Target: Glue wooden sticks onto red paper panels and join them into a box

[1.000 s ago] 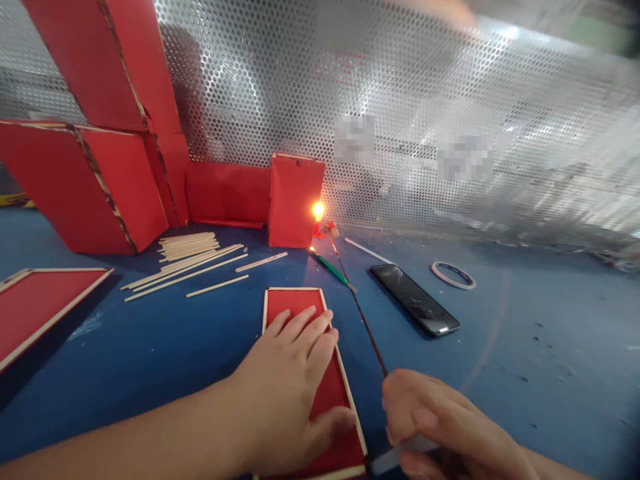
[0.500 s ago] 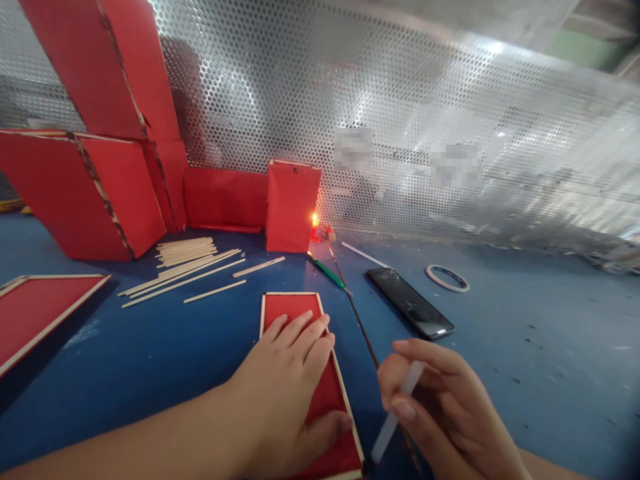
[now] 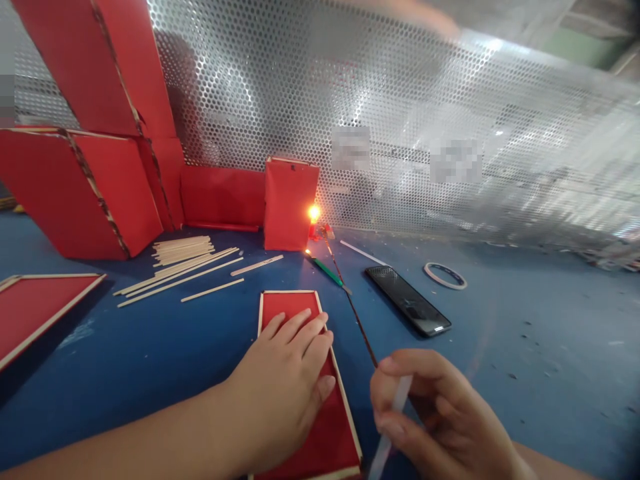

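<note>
My left hand point(image 3: 285, 383) lies flat with fingers spread on a narrow red panel point(image 3: 333, 427) edged with thin wooden sticks. At the panel's right, my right hand point(image 3: 445, 413) pinches a translucent white glue stick point(image 3: 383, 455) between thumb and fingers. The glue stick slants down toward the panel's near right corner, and its lower end leaves the bottom of the picture. Whether it touches the corner I cannot tell. Beyond the hands, a small flame point(image 3: 314, 213) burns beside an upright red box point(image 3: 290, 207).
Several thin wooden sticks point(image 3: 183, 250) lie at the left behind another framed red panel point(image 3: 45, 307). A green-handled craft knife point(image 3: 327, 272), a phone point(image 3: 407, 300) and a tape ring point(image 3: 445, 285) lie farther back. Tall red boxes point(image 3: 115, 193) and a perforated metal sheet point(image 3: 400, 167) stand behind.
My right hand and the glue stick have shifted slightly left and down. My left thumb has drawn in toward the fingers. The flame looks bigger and brighter.
</note>
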`<state>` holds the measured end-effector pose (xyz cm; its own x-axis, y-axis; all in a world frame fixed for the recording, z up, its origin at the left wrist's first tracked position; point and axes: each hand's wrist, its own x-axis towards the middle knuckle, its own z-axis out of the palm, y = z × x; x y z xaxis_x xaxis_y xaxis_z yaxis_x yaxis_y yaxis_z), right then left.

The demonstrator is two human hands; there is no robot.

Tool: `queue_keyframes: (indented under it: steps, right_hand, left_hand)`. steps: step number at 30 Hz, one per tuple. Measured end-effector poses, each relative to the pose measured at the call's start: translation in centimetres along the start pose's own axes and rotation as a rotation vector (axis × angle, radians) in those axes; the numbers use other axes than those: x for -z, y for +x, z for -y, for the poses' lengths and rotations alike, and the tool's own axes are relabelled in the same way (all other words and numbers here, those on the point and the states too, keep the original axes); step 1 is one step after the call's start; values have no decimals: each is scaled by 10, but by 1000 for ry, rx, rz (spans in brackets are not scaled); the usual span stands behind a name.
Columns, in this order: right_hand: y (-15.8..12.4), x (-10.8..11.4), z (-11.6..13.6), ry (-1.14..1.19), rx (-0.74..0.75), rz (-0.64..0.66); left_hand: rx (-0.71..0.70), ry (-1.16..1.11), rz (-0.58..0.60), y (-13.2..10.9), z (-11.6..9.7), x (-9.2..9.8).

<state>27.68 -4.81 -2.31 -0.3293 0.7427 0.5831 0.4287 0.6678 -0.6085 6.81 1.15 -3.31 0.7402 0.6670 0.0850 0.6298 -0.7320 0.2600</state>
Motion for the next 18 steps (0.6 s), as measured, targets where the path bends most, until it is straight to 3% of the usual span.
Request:
queue_keyframes:
  steps: [4,10,14,18]
  right_hand:
    - [1,-1,1,-28,-35,-59]
    - [2,4,0,-20,-16,-49]
    - [3,6,1,6,6,23]
    - [2,6,0,-15,-13,-9]
  left_hand:
    - [2,13,-20,1,0,-1]
    - [0,14,-39,1,0,-2]
    - [-17,21,-64,2,1,-6]
    - [-6,22,-37,2,1,-5]
